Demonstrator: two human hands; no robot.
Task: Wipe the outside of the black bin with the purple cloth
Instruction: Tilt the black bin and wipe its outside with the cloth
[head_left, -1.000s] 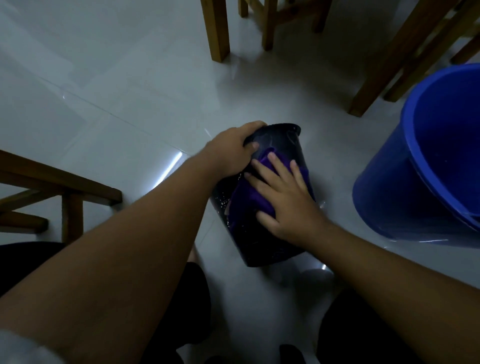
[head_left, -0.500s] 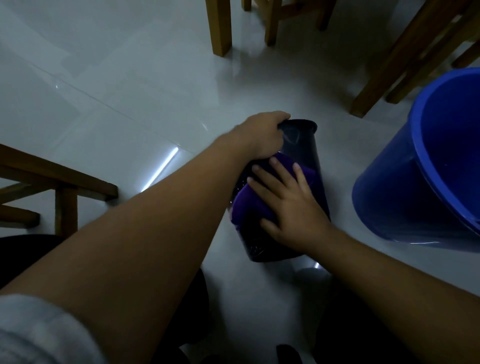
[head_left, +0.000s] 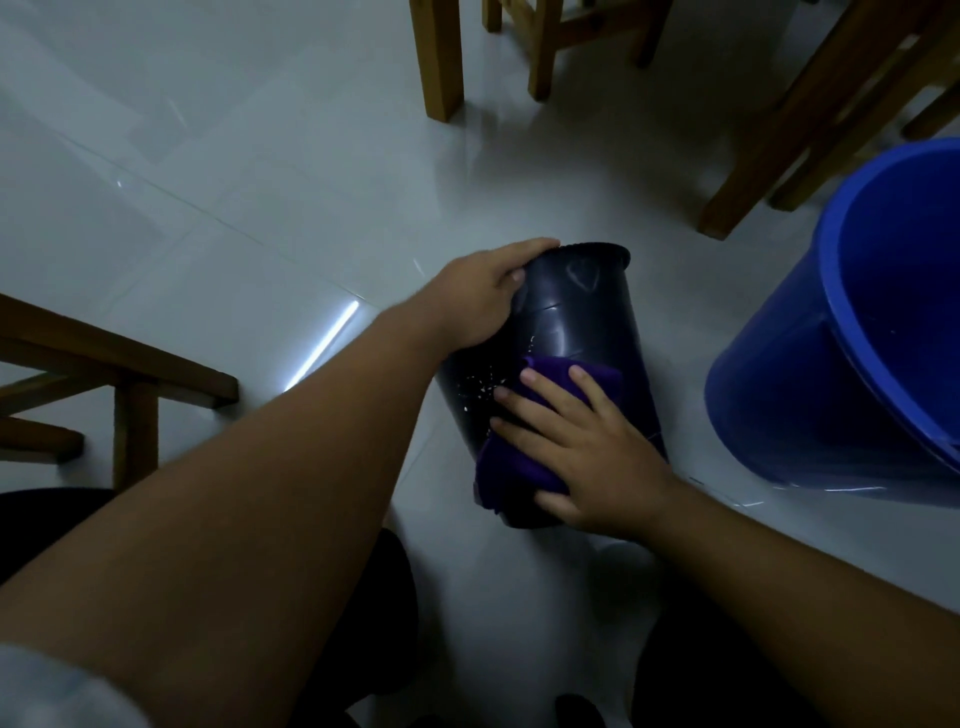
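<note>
The black bin (head_left: 582, 317) lies tilted on the pale tiled floor, its rim end pointing away from me. My left hand (head_left: 483, 293) grips the bin near that far rim on its left side. My right hand (head_left: 587, 452) lies flat with fingers spread, pressing the purple cloth (head_left: 511, 470) against the bin's near lower side. Part of the cloth shows above my fingertips and part hangs off at the bin's near end. White specks dot the bin's wall just left of the cloth.
A large blue bucket (head_left: 852, 332) stands close to the right of the bin. Wooden chair and table legs (head_left: 441, 57) rise at the top and top right. A wooden frame (head_left: 130, 379) sits at the left. My dark-clothed knees are at the bottom.
My right hand has slid the purple cloth down the bin toward its near end, baring more of the upper wall. My left hand keeps its hold near the rim.
</note>
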